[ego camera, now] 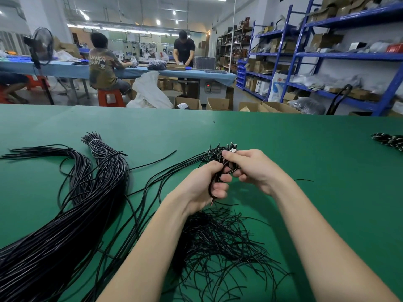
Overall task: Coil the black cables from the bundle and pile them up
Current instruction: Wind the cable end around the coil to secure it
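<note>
left hand grip holds one coiled cable, right hand grip pinches its plug end; a coiled pile lies below; big cable bundle remains uncoiled

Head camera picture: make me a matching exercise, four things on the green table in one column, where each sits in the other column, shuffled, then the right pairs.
Things:
1. big tied cable bundle
2. cable being coiled
3. heap of short black ties
4. black and white bundle

Places:
A. at the table's far right edge of view
B. held between the left hand and the right hand
C. left part of the table, running towards the near left corner
D. on the table under the forearms

Pairs: 1-C, 2-B, 3-D, 4-A
</note>
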